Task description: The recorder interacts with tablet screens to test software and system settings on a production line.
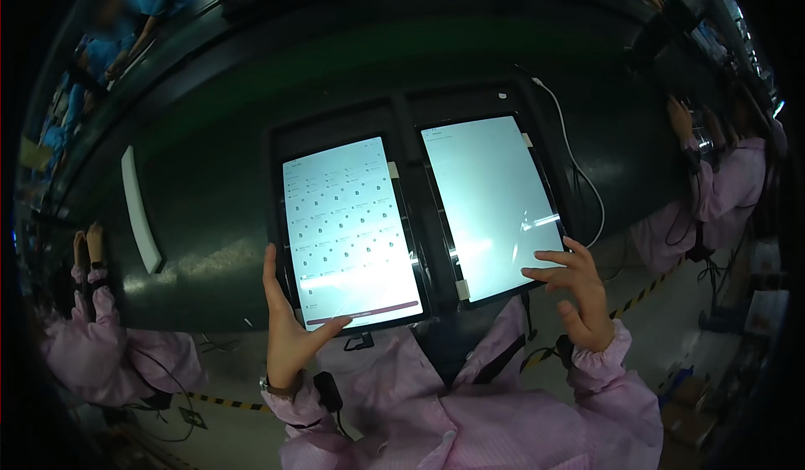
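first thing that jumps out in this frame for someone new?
The two lit tablets side by side at centre: the left tablet shows a grid of icons, the right tablet a mostly blank white page. The left hand thumbs the left one's bottom edge; the right hand fingers the right one's lower right corner.

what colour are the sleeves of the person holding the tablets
Pale pink sleeves, clearest in the head view.
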A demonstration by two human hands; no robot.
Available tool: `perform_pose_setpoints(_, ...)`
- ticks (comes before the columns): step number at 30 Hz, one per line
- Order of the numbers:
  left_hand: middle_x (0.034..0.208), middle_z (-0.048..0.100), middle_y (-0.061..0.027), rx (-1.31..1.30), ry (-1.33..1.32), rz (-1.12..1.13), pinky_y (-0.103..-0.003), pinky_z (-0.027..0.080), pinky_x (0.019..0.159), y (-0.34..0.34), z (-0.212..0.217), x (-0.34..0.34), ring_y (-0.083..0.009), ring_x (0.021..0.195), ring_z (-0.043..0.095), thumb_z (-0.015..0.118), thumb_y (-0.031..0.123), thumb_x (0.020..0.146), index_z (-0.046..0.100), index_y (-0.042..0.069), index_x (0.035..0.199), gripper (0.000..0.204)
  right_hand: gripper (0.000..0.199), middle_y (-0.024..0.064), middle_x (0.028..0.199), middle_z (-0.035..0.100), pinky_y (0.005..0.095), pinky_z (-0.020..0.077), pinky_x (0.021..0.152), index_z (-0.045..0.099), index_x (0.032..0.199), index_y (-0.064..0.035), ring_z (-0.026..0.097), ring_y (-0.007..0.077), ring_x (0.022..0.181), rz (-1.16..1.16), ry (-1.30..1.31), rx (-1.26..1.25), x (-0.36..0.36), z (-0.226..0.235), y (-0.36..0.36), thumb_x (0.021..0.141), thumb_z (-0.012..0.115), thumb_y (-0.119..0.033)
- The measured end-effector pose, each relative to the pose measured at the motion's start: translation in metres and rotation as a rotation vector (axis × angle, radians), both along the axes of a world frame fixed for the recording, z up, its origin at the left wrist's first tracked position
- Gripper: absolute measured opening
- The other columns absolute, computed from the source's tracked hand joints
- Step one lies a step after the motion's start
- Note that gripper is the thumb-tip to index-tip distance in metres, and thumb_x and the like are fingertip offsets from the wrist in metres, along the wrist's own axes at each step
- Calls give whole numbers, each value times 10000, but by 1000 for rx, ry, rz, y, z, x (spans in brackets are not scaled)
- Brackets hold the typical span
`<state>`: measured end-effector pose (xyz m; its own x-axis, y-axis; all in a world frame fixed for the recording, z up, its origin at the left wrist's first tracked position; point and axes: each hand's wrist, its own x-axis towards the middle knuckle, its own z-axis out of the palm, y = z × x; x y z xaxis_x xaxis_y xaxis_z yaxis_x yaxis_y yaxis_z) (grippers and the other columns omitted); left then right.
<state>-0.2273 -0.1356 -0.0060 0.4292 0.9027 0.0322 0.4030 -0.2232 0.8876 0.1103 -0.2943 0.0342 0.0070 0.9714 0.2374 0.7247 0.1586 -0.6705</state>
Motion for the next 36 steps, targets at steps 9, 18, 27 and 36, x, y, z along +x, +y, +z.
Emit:
perform_pose_setpoints(9,1453,241,-211,51,-11,78,-396,230,1098,-4,-10,-1,-315,1338,278,762,209,659,121,-17,1451,1044,292,74,804,659,495,282,1050,660,1022,-14,564,271,1123,-66,-62,-5,-6,-3,4,853,449,-123)
perform_pose_setpoints(18,1492,200,-215,276,179,89,-475,149,1111,-5,0,-4,-376,1384,171,691,283,755,341,55,1404,772,254,92,857,676,489,338,1010,669,925,3,595,277,1068,-36,-39,29,-5,-6,6,849,440,-77)
perform_pose_setpoints(27,1475,274,-171,513,584,-234,-549,115,1089,10,40,53,-383,1387,150,600,349,856,572,156,1272,458,204,180,1081,628,397,383,950,521,967,20,539,312,1105,-302,176,141,18,-12,24,931,394,-136)
perform_pose_setpoints(36,1470,286,-159,533,647,-306,-551,111,1091,17,39,65,-377,1381,176,587,371,858,601,145,1231,437,295,128,1047,593,438,323,1010,562,1110,8,485,329,1159,-250,-56,91,34,-16,36,839,478,-75)
